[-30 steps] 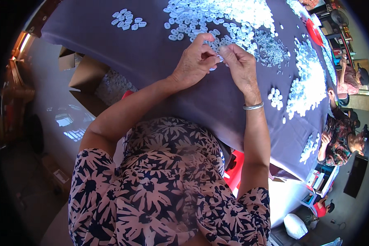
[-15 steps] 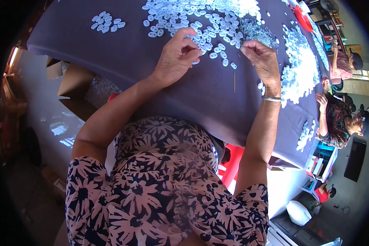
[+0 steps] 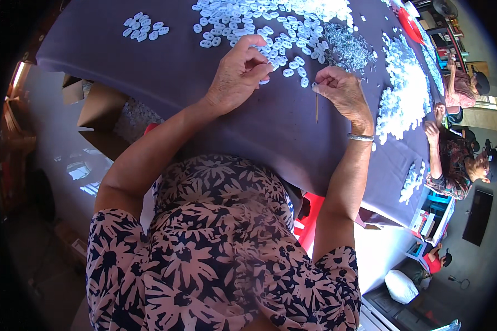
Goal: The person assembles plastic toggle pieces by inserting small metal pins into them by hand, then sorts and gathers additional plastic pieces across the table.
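Note:
My left hand (image 3: 234,77) hovers over the near edge of the scattered white two-holed oval pieces (image 3: 226,27), thumb and fingertips pinched together. What sits in that pinch, if anything, is too small to make out. My right hand (image 3: 345,94) is closed at the fingertips on a single white oval piece (image 3: 315,85), just above a thin wooden stick (image 3: 317,110) lying on the dark cloth. Behind the right hand spreads a heap of small grey metal pins (image 3: 348,47).
A separate little cluster of white pieces (image 3: 143,27) lies at the left of the dark-covered table (image 3: 94,55). A bright white pile (image 3: 403,88) and a red dish (image 3: 408,25) are at the right. Open cardboard boxes (image 3: 102,105) stand below on the left. Other people sit along the right side.
My right hand has moved left and slightly down from the pin heap, and its fingertips have closed on the white oval piece by the stick. My left hand has hardly moved.

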{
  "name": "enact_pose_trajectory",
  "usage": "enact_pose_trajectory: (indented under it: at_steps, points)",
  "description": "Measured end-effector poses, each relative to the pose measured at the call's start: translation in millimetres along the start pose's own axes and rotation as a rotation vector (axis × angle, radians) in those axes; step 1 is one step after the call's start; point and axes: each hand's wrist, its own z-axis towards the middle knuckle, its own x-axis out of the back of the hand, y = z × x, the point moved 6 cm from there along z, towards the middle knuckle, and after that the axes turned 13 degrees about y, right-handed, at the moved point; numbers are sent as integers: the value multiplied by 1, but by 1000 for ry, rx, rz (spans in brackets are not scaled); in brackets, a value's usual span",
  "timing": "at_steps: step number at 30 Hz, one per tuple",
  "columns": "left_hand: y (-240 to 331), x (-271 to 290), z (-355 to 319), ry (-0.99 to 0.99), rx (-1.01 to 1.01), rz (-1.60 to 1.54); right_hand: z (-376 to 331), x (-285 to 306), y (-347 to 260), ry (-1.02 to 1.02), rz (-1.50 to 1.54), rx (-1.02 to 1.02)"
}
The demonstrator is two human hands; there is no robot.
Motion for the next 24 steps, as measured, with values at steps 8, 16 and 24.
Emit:
enact_pose_trajectory:
  at_steps: [8,16,24]
  points:
    - [-2,0,0,-3,6,-10,1,-4,-1,30,-15,28]
    - [-4,1,0,-11,-18,-19,5,2,2,169,60,31]
    - [-4,1,0,6,-26,-35,3,0,-12,139,104,161]
